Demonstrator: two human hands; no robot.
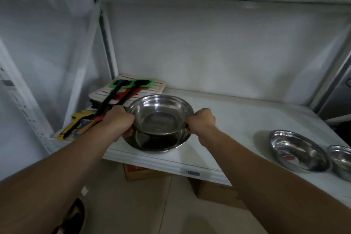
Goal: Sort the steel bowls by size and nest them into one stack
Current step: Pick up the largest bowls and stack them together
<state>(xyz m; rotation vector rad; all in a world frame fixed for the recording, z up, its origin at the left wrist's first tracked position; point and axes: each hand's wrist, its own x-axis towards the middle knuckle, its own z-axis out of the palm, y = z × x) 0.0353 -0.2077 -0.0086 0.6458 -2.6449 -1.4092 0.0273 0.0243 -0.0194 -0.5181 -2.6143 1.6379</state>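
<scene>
Both my hands hold one steel bowl [160, 114] by its rim, tilted a little toward me. My left hand [118, 120] grips the left edge and my right hand [200, 120] grips the right edge. Directly under it, a wider steel bowl [157, 143] rests on the white shelf [228, 119] near its front edge; whether the two bowls touch is unclear. At the right end of the shelf lie a medium steel bowl [299, 151] and, beside it, a smaller steel bowl [341, 161] cut off by the frame edge.
Striped folded cloths [152, 86] with black and green long-handled tools [121, 93] sit at the shelf's back left. Yellow and orange tools [79, 125] lie at the left edge. Cardboard boxes [214, 190] stand on the floor below. A shelf board runs overhead.
</scene>
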